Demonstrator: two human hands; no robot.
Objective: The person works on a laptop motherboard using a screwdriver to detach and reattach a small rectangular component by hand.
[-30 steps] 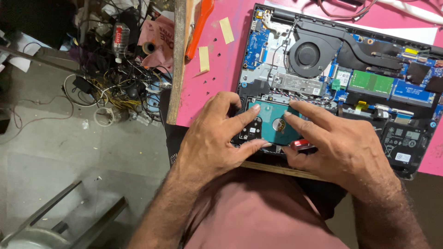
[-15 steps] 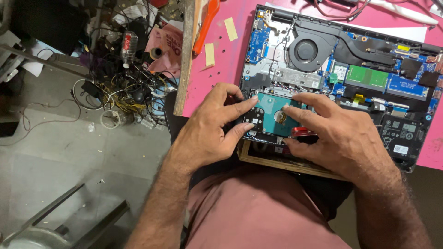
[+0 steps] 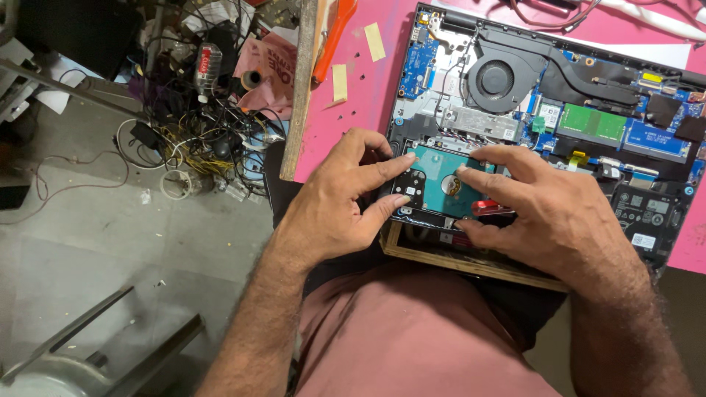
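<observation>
An opened laptop [image 3: 588, 95] lies bottom-up on a pink table top [image 3: 360, 95], its fan, heat pipe and circuit boards bare. In its near left corner sits a teal hard drive [image 3: 440, 184] in a black bracket. My left hand [image 3: 331, 209] presses its index and middle fingertips on the drive's left edge. My right hand [image 3: 548, 217] has its fingertips on the drive's top right edge and its thumb at the near edge. A small red object [image 3: 491, 208] shows under the right fingers; what it is I cannot tell.
A wooden strip [image 3: 300, 88] edges the table on the left, and an orange tool [image 3: 332, 37] lies beside it. Tangled cables and clutter [image 3: 198, 140] cover the floor to the left. A metal frame [image 3: 95, 338] stands at the lower left. My lap in pink cloth [image 3: 412, 338] is below.
Both hands stay on the hard drive, with the fingers shifted slightly along its edges. The camera view has tilted a little.
</observation>
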